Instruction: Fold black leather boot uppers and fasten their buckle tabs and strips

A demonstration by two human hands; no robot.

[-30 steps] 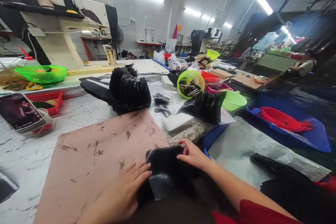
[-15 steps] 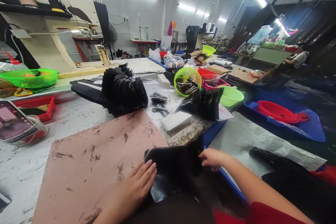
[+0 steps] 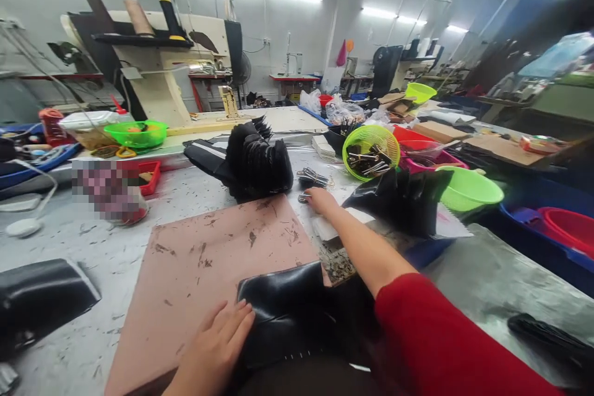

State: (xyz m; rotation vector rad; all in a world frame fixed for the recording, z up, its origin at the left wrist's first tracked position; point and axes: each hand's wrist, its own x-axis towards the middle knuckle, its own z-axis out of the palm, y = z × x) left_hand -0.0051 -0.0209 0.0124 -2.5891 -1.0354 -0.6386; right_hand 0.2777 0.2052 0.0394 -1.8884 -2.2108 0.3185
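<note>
Our flat left hand (image 3: 221, 339) presses a smooth, glossy black panel (image 3: 285, 309) at six o'clock — far edge roughly nine-to-three, long axis unclear. Our narrowed right hand (image 3: 322, 202) meets metal-tipped hardware (image 3: 303, 198) near twelve — grip unclear.

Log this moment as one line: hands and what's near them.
left hand: on black sheet | right hand: at strap bundle, grip unclear | black sheet: overlaps pink mat

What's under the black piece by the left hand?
The pink mat shows past the upper left corner of the black piece, near the left hand; anything else beneath is covered.
</note>
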